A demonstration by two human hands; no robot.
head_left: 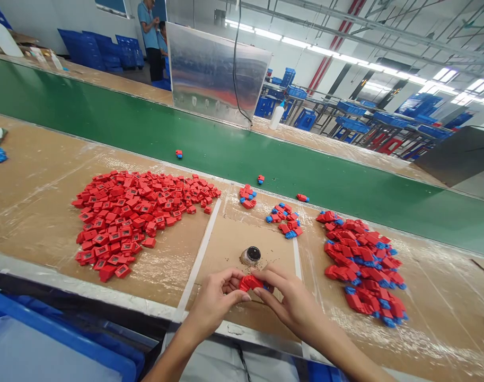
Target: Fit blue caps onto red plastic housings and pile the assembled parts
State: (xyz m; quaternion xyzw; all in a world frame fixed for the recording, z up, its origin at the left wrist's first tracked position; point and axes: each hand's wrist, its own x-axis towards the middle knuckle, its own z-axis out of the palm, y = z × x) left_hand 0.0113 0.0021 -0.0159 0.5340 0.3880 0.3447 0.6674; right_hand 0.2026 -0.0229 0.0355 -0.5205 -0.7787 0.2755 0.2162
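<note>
My left hand (213,302) and right hand (289,297) on a red plastic part (249,283)

Both hands are nearly closed, thumbs and fingertips pinching that one part from either side, with a bit of blue showing at its right end. It is held just above a cardboard sheet (38,212), between two white tape strips (198,254). A small round pot (252,255) stands just beyond my hands, not touching them. A heap of red parts (126,223) lies left of the tape, a heap of red-and-blue parts (363,265) lies right, and a small cluster of parts (283,220) sits ahead. Past these runs a green conveyor belt (154,127), and a co-worker (148,32) stands far off.
</note>
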